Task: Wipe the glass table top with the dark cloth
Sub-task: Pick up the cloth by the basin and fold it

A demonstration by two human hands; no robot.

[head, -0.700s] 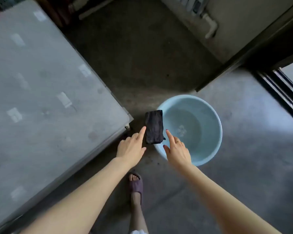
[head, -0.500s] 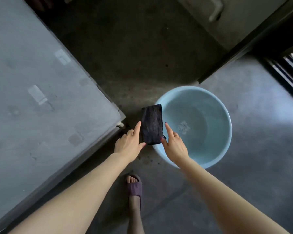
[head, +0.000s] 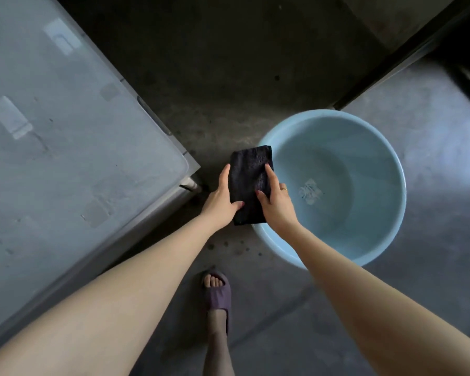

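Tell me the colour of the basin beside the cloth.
Light blue basin, seen clearly in the head view.

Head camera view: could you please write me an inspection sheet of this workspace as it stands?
Surface: glass table top at left, with pale rectangular patches and small specks; nothing lies on it.
Job's things: dark cloth, folded, held off the table beside the basin's near-left rim.
Clutter: light blue basin on the floor; whether it holds water cannot be told. Dark spots dot the floor near it.
Grippers: left hand and right hand both grip the cloth, fingers on its sides.
Cables: nothing seen.
Surroundings: concrete floor; one foot in a purple slipper.
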